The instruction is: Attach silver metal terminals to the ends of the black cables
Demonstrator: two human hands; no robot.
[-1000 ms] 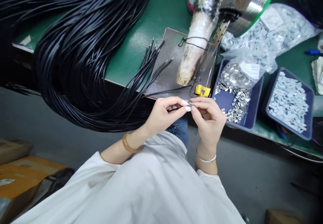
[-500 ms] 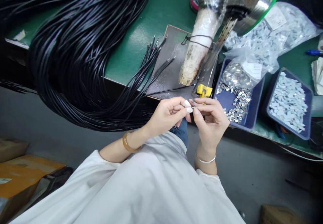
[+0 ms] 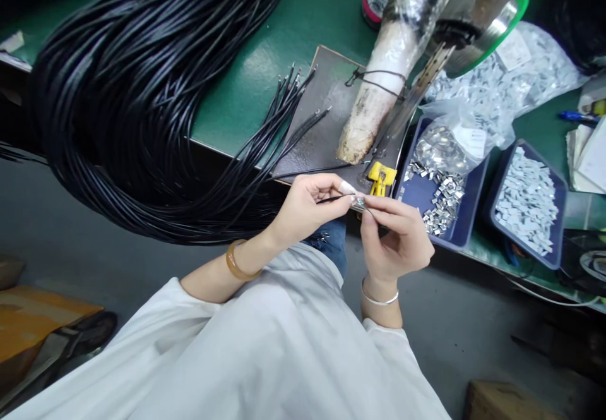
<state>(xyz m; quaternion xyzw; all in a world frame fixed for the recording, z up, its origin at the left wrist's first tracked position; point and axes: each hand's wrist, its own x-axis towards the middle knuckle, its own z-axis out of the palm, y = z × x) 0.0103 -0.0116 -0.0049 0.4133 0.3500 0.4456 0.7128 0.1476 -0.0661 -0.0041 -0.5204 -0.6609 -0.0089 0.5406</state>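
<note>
My left hand (image 3: 307,208) pinches a thin black cable (image 3: 330,199) near its end, with white wraps on fingertips. Facing it, my right hand (image 3: 395,230) has thumb and fingers closed on a small metal piece (image 3: 360,203) at the cable's end. Just behind the hands stands a yellow clamp-like part (image 3: 381,177) at the edge of a dark board (image 3: 326,91). Black cables with bared tips (image 3: 288,107) lie across the board's left side. Right of the hands, a blue tray (image 3: 473,208) holds small metal clips (image 3: 445,202).
A large bundle of black cables (image 3: 118,91) hangs over the green table (image 3: 241,98) at left. A wrapped spout (image 3: 379,85) and a wire spool (image 3: 497,41) rise behind. Another blue tray (image 3: 563,218) holds pale parts beside plastic bags (image 3: 534,72).
The camera view has shifted slightly. The black cable and the metal piece now show more plainly between my fingertips, and my right fingers lie straighter.
</note>
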